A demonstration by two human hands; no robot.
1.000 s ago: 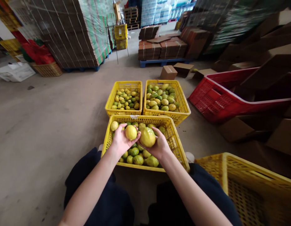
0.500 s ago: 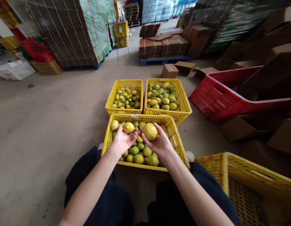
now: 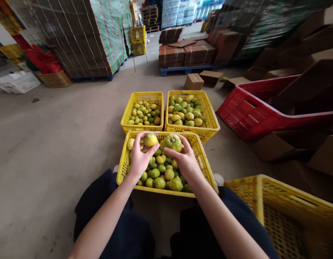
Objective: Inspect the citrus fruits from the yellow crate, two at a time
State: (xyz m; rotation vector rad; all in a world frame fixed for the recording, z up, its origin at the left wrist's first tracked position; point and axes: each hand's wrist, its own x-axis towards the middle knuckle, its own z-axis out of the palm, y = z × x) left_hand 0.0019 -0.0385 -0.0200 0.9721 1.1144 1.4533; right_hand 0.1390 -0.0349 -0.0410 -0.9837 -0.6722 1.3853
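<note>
Between the thumb and fingers of my left hand is a small yellow lemon. My right hand grips a larger green-yellow lemon, its ribbed stem end facing me. The two fruits are held side by side, close together, above the near yellow crate. In that crate lie many green and yellow lemons, partly hidden under my hands. Behind it stand a left yellow crate of smaller lemons and a right yellow crate of bigger, greener ones.
Another yellow crate stands by my right leg. To the right are a red crate and brown cardboard boxes. A small carton sits on the floor ahead, before a blue pallet of flattened cardboard.
Both lemons have been turned in my fingers; the right one now shows its green stem end. My hands have rolled from palms up to a fingertip hold, slightly higher.
</note>
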